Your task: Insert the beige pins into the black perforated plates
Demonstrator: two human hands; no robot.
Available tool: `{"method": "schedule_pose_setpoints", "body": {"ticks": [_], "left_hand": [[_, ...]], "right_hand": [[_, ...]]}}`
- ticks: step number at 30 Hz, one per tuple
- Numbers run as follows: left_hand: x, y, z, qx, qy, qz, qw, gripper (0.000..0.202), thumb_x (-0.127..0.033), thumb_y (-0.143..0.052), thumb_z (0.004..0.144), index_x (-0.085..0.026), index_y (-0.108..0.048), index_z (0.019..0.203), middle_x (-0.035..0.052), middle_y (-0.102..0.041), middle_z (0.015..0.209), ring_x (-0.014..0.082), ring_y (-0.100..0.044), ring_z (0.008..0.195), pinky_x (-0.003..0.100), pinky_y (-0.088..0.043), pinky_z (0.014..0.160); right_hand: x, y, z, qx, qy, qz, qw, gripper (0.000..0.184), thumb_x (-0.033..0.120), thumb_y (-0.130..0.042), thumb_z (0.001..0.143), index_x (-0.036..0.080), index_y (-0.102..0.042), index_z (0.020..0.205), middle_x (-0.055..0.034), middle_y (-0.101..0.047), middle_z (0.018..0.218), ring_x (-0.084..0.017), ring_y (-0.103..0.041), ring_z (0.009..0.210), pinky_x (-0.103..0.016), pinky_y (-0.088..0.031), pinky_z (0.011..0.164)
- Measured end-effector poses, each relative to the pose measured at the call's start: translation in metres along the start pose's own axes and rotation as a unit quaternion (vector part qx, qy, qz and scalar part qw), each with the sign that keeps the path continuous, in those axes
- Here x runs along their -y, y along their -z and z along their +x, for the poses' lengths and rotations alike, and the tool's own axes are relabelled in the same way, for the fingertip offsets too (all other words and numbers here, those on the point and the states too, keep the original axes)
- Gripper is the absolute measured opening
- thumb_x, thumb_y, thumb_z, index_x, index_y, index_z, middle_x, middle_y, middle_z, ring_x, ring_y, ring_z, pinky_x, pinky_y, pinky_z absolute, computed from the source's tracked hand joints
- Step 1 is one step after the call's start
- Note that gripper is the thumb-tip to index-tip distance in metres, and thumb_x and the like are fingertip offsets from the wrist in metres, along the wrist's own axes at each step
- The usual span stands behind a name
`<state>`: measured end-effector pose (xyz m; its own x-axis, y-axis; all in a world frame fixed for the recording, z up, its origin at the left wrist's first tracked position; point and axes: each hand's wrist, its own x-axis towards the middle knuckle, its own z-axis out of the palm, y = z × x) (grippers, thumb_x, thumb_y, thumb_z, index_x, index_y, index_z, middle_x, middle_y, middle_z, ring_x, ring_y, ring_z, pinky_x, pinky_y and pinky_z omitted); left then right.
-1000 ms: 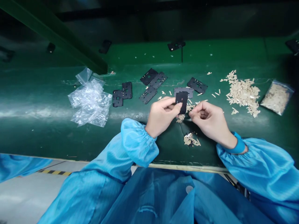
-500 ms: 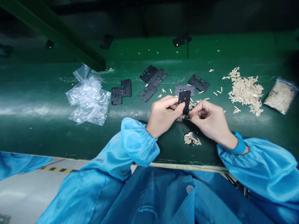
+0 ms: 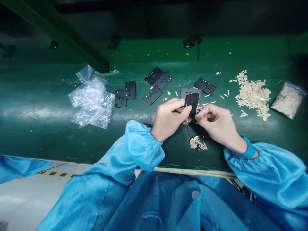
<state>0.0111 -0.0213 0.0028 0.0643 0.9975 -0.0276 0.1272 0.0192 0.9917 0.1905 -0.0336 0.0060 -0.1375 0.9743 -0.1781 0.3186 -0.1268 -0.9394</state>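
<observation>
My left hand (image 3: 168, 120) is closed on a small black flat plate (image 3: 192, 103), held upright above the green belt (image 3: 48, 109). My right hand (image 3: 218, 123) is pinched close to the plate's lower right edge; whatever sits between its fingertips is too small to make out. Just under both hands lie small heaps of pale beige strips (image 3: 197, 143). Both arms wear blue sleeves.
Several more black plates (image 3: 158, 80) lie beyond my hands. A crumpled pile of clear plastic bags (image 3: 91, 101) sits to the left. A large heap of beige strips (image 3: 252, 94) and a filled clear bag (image 3: 287, 100) are at the right. A green beam (image 3: 55, 29) crosses the upper left.
My hands stay together on the plate, with the right fingers closing in slightly on its lower edge. The view has shifted a little.
</observation>
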Motion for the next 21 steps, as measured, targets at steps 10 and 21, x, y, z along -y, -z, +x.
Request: {"method": "schedule_pose_setpoints", "body": {"ticks": [10,21], "left_hand": [[0.0002,-0.0006,-0.0006,0.004,-0.008,-0.009,1.000,0.013,-0.023,-0.070,0.085,-0.016,-0.079,0.090,0.0047,-0.067,0.089,0.0110,-0.060,0.073,0.017,-0.054,0.055],[0.0006,-0.0005,-0.0012,0.015,-0.007,-0.011,1.000,0.015,-0.024,-0.068,0.086,-0.016,-0.080,0.092,0.0052,-0.071,0.097,0.0097,-0.062,0.071,0.018,-0.058,0.059]], "right_hand": [[0.0058,0.0012,0.0021,-0.009,-0.015,0.019,1.000,0.010,0.019,-0.073,0.074,0.020,-0.065,0.069,-0.0009,-0.066,0.066,-0.011,-0.051,0.054,-0.025,-0.037,0.048],[0.0053,0.0016,0.0022,-0.001,-0.019,0.011,1.000,0.015,0.025,-0.076,0.076,0.020,-0.064,0.069,-0.0009,-0.064,0.063,-0.011,-0.049,0.053,-0.024,-0.035,0.046]]}}
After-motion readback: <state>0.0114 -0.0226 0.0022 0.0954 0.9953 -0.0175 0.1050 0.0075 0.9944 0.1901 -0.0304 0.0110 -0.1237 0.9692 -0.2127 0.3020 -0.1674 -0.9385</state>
